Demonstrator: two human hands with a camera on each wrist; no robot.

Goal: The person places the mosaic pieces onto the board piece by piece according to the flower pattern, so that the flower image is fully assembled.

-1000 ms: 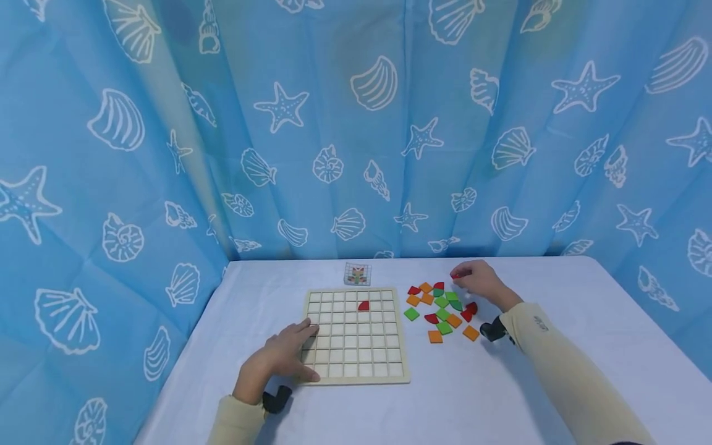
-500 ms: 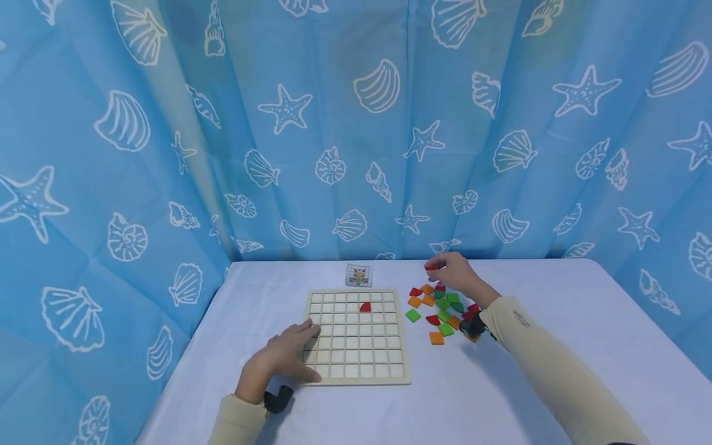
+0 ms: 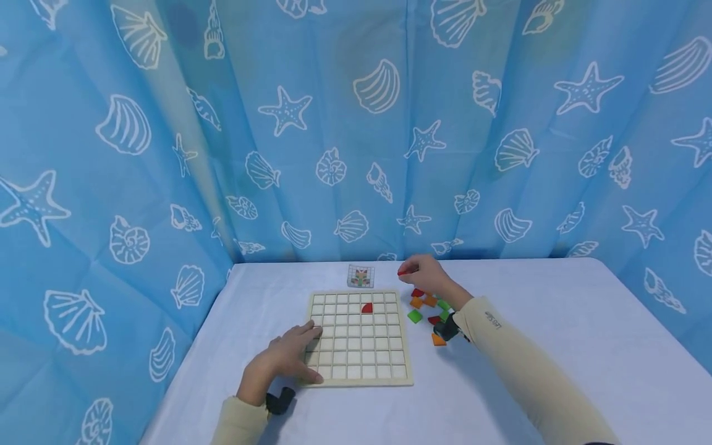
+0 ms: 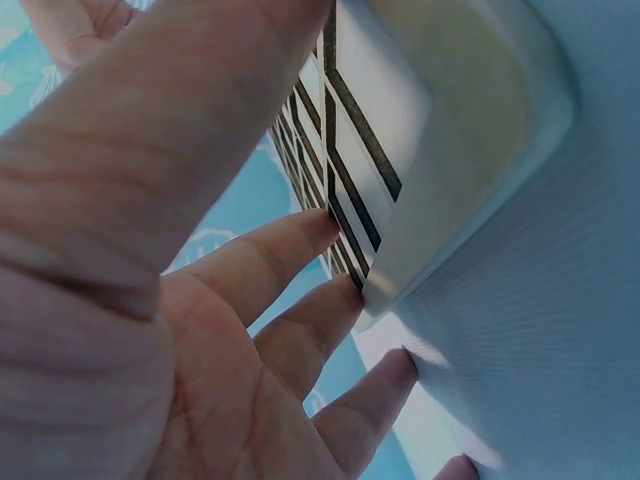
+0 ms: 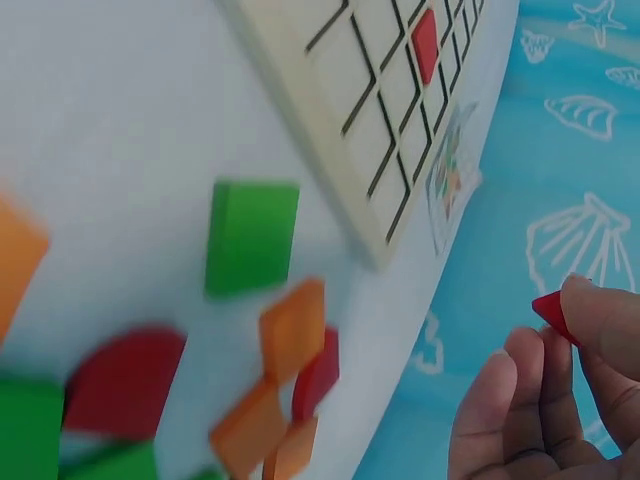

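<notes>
A pale grid board point(image 3: 356, 382) lies on the white table, and one red quarter-round tile point(image 3: 367, 308) sits in a cell near its far side. My left hand point(image 3: 289, 354) rests along the board's left edge with fingers spread. Two fingertips point(image 4: 345, 290) touch the rim in the left wrist view, while others reach the cloth. My right hand point(image 3: 427, 275) is raised just beyond the board's far right corner. It pinches a red tile point(image 5: 552, 312) between thumb and finger; one pointed corner shows and the rest is covered.
A small pattern card point(image 3: 361, 277) lies behind the board. To its right are scattered loose tiles: a green square point(image 3: 415, 316), an orange square point(image 3: 438, 340), a dark red quarter-round point(image 5: 125, 385) and several others, partly hidden by my right forearm. A blue shell-print curtain point(image 3: 311, 123) hangs behind the table.
My right hand has moved left, from behind the right of the tile pile to near the board's far right corner, carrying the red tile. The left hand has stayed on the board.
</notes>
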